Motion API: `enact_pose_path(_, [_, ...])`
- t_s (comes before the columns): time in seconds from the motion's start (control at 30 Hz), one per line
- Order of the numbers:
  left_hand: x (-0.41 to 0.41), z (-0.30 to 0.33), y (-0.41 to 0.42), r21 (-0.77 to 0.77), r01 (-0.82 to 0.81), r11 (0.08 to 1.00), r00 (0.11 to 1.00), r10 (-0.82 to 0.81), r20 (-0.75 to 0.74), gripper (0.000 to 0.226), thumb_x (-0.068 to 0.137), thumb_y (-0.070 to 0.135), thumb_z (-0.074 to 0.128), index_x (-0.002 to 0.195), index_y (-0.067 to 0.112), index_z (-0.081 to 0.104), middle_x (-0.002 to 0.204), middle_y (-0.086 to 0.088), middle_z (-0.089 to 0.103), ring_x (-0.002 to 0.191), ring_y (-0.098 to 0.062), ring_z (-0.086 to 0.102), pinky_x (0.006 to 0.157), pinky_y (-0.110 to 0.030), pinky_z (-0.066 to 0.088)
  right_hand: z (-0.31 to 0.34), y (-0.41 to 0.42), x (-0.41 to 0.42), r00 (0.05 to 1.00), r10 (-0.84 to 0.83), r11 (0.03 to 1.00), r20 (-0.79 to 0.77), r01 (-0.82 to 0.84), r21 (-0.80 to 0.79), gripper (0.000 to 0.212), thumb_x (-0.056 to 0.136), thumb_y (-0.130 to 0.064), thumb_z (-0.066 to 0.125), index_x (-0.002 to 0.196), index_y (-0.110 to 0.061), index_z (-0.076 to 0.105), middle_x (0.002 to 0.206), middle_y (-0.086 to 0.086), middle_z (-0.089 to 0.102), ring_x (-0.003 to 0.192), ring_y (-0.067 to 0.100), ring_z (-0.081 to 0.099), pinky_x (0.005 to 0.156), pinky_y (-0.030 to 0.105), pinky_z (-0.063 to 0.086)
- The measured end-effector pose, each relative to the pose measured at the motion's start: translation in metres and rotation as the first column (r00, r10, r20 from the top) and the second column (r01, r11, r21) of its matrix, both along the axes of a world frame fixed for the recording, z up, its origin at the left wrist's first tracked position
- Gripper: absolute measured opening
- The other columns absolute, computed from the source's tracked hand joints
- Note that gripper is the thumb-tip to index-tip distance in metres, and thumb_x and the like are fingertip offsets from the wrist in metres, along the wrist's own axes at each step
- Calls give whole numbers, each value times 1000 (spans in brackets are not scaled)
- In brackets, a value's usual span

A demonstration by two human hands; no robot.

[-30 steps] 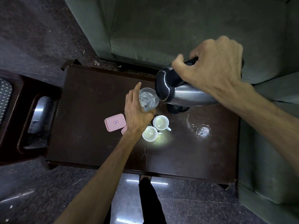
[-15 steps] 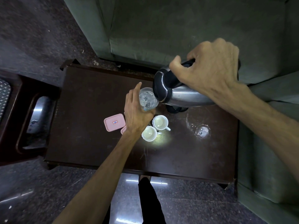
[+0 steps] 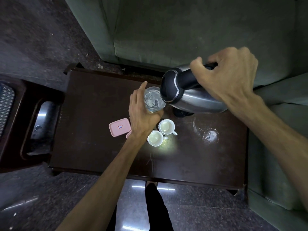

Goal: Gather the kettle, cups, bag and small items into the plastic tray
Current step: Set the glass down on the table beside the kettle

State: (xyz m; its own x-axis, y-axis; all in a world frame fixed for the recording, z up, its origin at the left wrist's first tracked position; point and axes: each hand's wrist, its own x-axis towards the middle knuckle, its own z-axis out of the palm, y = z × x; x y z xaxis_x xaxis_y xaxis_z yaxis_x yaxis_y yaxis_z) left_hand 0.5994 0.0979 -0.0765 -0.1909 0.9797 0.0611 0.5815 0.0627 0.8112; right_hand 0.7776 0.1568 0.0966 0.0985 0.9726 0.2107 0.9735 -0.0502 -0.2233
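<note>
My right hand [image 3: 230,79] grips the black handle of a steel kettle [image 3: 195,99], tilted with its spout over a clear glass [image 3: 153,100]. My left hand [image 3: 141,117] holds that glass above the dark wooden table [image 3: 93,147]; water shows inside it. Two white cups [image 3: 166,127] [image 3: 155,138] stand side by side just below the glass. A pink lidded box [image 3: 119,127] lies to their left, and a second pink item is mostly hidden under my left wrist. The black kettle base [image 3: 180,113] peeks out under the kettle. No plastic tray is visible.
A clear glass lid or dish [image 3: 210,135] lies on the table's right part. A green sofa [image 3: 183,27] runs behind and along the right. A dark side table [image 3: 30,124] with a shiny inset stands at the left. My leg [image 3: 155,207] is at the table's near edge.
The kettle and my right hand have shifted slightly while tilted over the glass. My left hand keeps the glass in place.
</note>
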Motion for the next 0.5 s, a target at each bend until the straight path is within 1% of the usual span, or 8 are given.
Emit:
enact_pose_path(0.13, [2,12,5,32,-18,999,1000,17,8,100,57,29,89,148,22,45,119,5,61,111,-15,56,93,-8,33,3,-8,13,968,-176,983,-179,183,23,58,83,-46,52,56,-2,26,49,8,15,41,15,21,47,35,25])
enact_pose_path(0.23, [3,20,10,46,-27,999,999,27,17,102,56,29,89,148,23,44,120,7,62,114,-14,56,95,-1,30,3,-17,20,888,-299,944,-349,328,24,56,82,-46,51,54,-7,22,62,7,14,50,14,24,52,40,23])
enact_pose_path(0.27, [3,21,13,60,-26,998,1000,25,11,102,56,29,89,147,21,45,120,6,62,114,-15,57,96,-3,30,2,-20,21,851,-335,927,-405,374,19,55,81,-47,50,51,-9,23,65,14,17,52,16,26,54,39,25])
enact_pose_path(0.3, [3,21,16,73,-22,997,1000,22,3,101,56,28,89,147,20,45,120,5,63,114,-16,57,97,-6,32,1,-23,22,808,-369,907,-459,420,11,55,80,-48,49,49,-9,25,65,26,26,53,18,28,54,38,28])
enact_pose_path(0.33, [3,21,20,82,-18,996,1000,18,-7,100,57,28,89,147,19,45,120,4,63,114,-17,58,98,-10,34,0,-25,22,762,-400,885,-509,466,2,55,79,-48,49,49,-8,27,58,29,34,54,19,29,55,39,31])
enact_pose_path(0.4, [3,17,26,77,-12,997,999,14,-30,99,57,27,88,147,18,45,121,2,63,114,-19,58,97,-16,39,-2,-29,20,666,-452,834,-593,552,-16,54,78,-49,49,46,-11,31,52,10,27,54,16,29,54,41,35])
enact_pose_path(0.43, [4,13,30,67,-10,998,999,12,-39,99,58,27,87,147,18,46,121,2,63,114,-19,58,97,-19,41,-4,-30,20,618,-475,807,-626,590,-31,52,78,-49,50,43,-13,34,52,5,24,54,15,29,55,44,39])
enact_pose_path(0.5, [7,1,36,42,-4,999,999,6,-44,97,59,26,87,147,18,46,123,1,62,115,-20,59,97,-23,44,-11,-33,17,528,-501,766,-685,640,-67,49,78,-47,51,41,-17,38,58,10,22,56,22,31,60,52,49])
